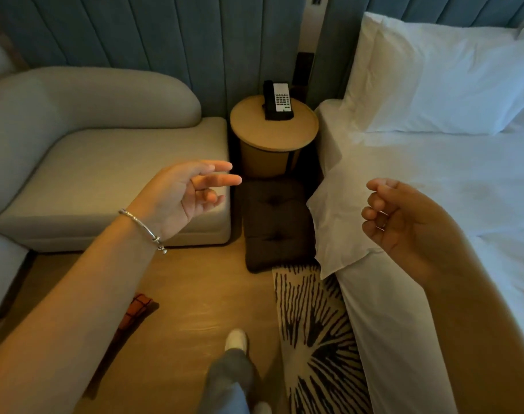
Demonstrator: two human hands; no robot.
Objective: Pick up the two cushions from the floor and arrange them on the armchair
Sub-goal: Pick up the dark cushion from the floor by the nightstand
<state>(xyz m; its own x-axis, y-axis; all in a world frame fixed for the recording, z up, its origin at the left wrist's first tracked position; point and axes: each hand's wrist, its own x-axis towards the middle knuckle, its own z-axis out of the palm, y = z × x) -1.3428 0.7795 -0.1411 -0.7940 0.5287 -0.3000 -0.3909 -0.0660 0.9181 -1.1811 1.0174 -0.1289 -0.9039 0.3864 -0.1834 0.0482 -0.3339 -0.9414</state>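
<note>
A dark brown tufted cushion [274, 222] lies on the floor between the armchair and the bed. An orange checked cushion [135, 309] lies on the floor at the lower left, mostly hidden under my left forearm. The light grey armchair [84, 162] stands at the left with its seat bare. My left hand [189, 192] hovers over the seat's right front corner, fingers spread, holding nothing. My right hand [404, 222] is raised over the bed's edge, fingers loosely curled, holding nothing.
A round wooden side table [299, 132] with a telephone [278, 100] stands behind the brown cushion. The white bed [434, 189] with pillows fills the right. A black-and-white patterned rug [311, 339] lies beside it. My foot [236, 339] is on the wooden floor.
</note>
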